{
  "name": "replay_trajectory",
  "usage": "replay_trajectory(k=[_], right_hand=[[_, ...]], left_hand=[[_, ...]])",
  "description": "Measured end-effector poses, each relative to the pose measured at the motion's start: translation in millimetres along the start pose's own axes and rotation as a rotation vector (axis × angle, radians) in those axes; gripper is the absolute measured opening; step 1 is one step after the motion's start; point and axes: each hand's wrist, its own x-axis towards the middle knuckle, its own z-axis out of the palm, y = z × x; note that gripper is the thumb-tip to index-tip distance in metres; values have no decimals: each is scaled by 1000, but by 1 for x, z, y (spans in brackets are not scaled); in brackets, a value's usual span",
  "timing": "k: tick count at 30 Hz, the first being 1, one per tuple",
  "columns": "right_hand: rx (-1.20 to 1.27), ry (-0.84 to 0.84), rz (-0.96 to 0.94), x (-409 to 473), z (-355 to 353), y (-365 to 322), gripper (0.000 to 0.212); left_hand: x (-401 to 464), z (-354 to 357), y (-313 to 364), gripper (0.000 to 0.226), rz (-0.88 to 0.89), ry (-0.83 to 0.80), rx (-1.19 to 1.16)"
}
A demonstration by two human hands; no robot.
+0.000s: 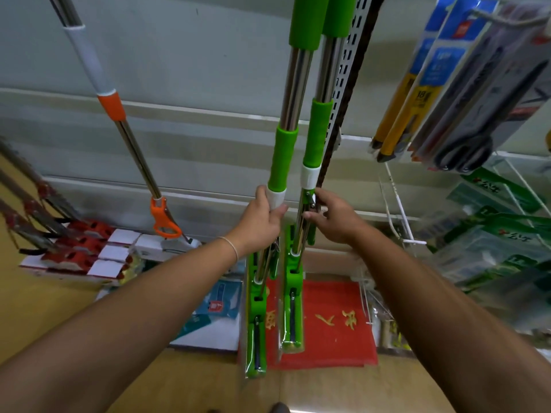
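Left mop (281, 156) beside right mop (316, 135)

The left hand (262, 217) grips the left green mop (281, 162) just below its white collar, fingers curled round the shaft; the right hand (334, 217) pinches the metal lever on the right green mop (316, 135) beside it; both mops stand upright, their green heads resting near a red mat (334, 326) on the floor; an orange-handled mop (131, 138) leans against the wall to the left; packaged tools (447, 84) hang at the upper right.
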Motion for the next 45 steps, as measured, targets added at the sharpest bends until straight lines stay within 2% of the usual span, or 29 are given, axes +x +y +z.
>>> replay_trajectory(k=[5,10,14,25,28,32,36,40,42,45], right_hand=[[-88,70,32,-8,5,-4,33],[-106,127,58,-10,12,-10,25],[-100,170,90,-1,16,-15,32],[-87,241,-74,0,23,-7,35],[18,206,-113,-4,23,-2,31],[169,42,-104,-11,31,4,22],[263,-83,-76,-15,29,5,32],[164,-233,-24,-10,16,6,46],[88,-225,-35,-9,16,4,44],[47,-124,-72,-9,17,2,39]], left_hand=[[-12,-7,-2,24,0,3,-1],[-23,-12,-3,23,31,23,-16],[-31,-14,-3,24,49,49,1],[-40,-25,-1,26,-20,179,51],[-41,-27,0,28,-31,177,62],[-41,-30,-1,27,-46,158,55],[-41,-31,-1,26,-59,135,40],[-39,-30,-1,26,-62,127,30],[-39,-28,-1,26,-59,126,30],[-38,-27,-2,25,-55,131,33]])
